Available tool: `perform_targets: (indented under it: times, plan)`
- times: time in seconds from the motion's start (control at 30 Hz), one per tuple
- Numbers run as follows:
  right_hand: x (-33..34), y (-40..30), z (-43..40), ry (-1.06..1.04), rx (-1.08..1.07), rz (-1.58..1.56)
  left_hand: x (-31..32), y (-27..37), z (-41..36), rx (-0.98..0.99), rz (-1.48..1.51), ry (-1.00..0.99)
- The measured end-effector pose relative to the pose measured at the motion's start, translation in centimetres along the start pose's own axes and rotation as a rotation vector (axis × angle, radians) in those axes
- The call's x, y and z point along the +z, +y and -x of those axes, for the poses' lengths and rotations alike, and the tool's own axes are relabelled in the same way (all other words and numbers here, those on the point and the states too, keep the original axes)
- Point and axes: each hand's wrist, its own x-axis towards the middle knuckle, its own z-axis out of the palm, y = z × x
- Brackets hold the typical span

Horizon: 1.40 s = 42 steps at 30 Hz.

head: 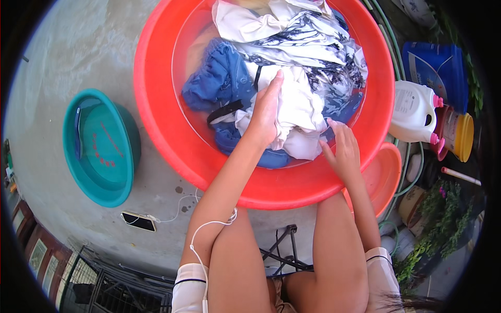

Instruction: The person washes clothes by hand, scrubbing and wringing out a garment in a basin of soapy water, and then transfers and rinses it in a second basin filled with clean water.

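A large red plastic basin (pixel 160 98) of water holds soaked laundry in front of me. My left hand (pixel 266 111) rests along the left side of a bunched white garment (pixel 295 103), palm against the cloth; whether its fingers grip the fabric is not visible. Just right of the garment, my right hand (pixel 344 150) is spread over the basin's near right side, with nothing seen in it. Blue clothing (pixel 219 76) lies partly submerged at the left. Beyond my hands is a white cloth with a dark tree-like print (pixel 309 43).
A teal basin (pixel 103 184) stands on the concrete floor (pixel 90 51) at left, near a wired phone (pixel 138 221). To the right are a white detergent jug (pixel 413 111), a blue bucket (pixel 434 74), an orange basin (pixel 385 176), a green hose (pixel 407 172) and plants (pixel 442 223).
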Motion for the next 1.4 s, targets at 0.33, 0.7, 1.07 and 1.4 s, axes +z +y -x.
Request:
perform_targets:
  times: [0.33, 0.7, 1.07, 1.4]
  plan:
    - [-2.4, 1.6, 4.0, -0.026, 0.283, 0.169, -0.2, -1.0, -0.3, 0.020, -0.121, -0.058]
    - [-2.1, 2.0, 4.2, -0.042, 0.244, 0.170, -0.2, -1.4, -0.3, 0.004, -0.066, -0.147]
    - [-2.2, 2.6, 4.2, -0.012, 0.232, 0.143, -0.7, -2.2, -2.1, 0.079, -0.163, -0.189]
    - [-2.9, 2.5, 3.8, -0.083, 0.270, 0.150, -1.4, -1.8, -1.8, 0.093, -0.281, -0.261]
